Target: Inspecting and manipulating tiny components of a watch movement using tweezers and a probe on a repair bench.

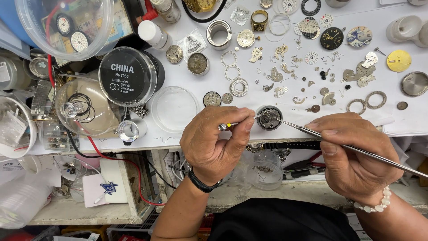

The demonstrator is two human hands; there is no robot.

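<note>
Watch movement [269, 118] sits at counter [187, 134] front edge, between both hands. Left hand [214, 140] pinches small screwdriver [229, 126], tip at movement. Right hand [352, 154] grips tweezers [339, 143], points inside movement. Risks: tool slip scratching movement; loose parts [285, 76] close behind, easily swept; edge near, parts could drop.

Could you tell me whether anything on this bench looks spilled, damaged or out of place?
Nothing stands out. Loose parts lie spread on the white sheet, and both tools meet at the movement.
</note>
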